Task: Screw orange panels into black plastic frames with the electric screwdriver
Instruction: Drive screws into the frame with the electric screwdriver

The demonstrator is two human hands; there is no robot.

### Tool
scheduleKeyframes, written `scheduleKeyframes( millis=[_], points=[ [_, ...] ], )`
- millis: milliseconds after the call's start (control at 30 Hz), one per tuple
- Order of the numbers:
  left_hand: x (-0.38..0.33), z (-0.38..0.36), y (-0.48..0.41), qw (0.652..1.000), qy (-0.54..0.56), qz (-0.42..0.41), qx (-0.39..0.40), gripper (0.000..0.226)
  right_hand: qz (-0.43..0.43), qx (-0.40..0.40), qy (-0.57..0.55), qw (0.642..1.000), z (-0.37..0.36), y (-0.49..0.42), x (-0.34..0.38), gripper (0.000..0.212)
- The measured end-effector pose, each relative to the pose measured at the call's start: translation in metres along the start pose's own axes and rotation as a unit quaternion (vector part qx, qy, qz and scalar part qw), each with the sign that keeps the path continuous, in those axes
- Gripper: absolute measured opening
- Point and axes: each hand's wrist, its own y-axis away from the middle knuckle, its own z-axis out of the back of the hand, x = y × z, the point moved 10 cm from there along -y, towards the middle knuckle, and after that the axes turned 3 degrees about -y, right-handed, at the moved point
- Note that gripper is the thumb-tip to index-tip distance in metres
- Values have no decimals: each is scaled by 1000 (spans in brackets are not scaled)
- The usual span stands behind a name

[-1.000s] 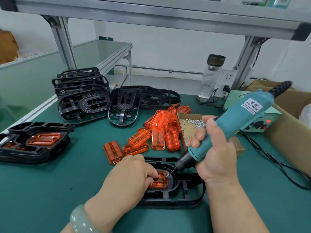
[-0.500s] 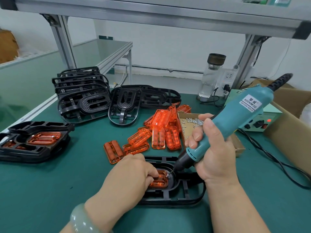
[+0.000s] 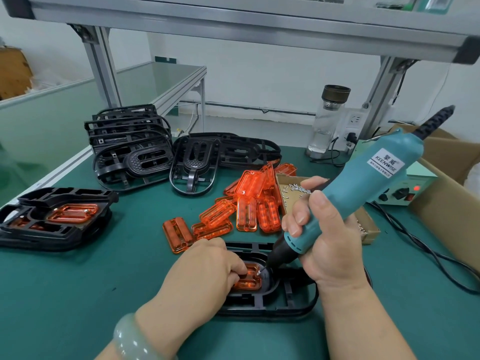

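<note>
A black plastic frame (image 3: 291, 302) lies on the green mat in front of me with an orange panel (image 3: 250, 283) seated in its middle. My left hand (image 3: 202, 276) rests on the frame, its curled fingers pinching the panel's near edge. My right hand (image 3: 324, 237) grips the teal electric screwdriver (image 3: 363, 185), tilted up to the right. Its bit carries a small screw right at the panel's right end (image 3: 259, 272).
Loose orange panels (image 3: 246, 206) lie heaped behind the frame beside a cardboard tray of screws (image 3: 293, 189). Empty black frames (image 3: 135, 154) are stacked at back left; frames fitted with panels (image 3: 54, 216) sit at left. Power box (image 3: 405, 188), cord, glass bottle (image 3: 327, 120) and carton at right.
The screwdriver has tilted a little more upright and its bit has settled against the panel's right end. My left hand has stayed on the panel.
</note>
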Motion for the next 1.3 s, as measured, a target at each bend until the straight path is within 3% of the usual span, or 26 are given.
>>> scheduleKeyframes(
  millis=[667, 967, 1200, 1300],
  points=[
    [-5, 1, -1, 999, -30, 8, 26, 30, -18, 138, 48, 989, -45, -3, -11, 15],
    [-5, 0, -2, 999, -29, 9, 28, 29, -16, 121, 48, 991, -37, -2, -11, 10],
    [-4, 1, -1, 999, -17, 12, 27, 27, -14, 126, 57, 990, -40, -1, -12, 26],
    [-5, 2, -1, 1000, -17, 10, 24, 27, -13, 133, 54, 990, -41, -1, -11, 15]
  ],
)
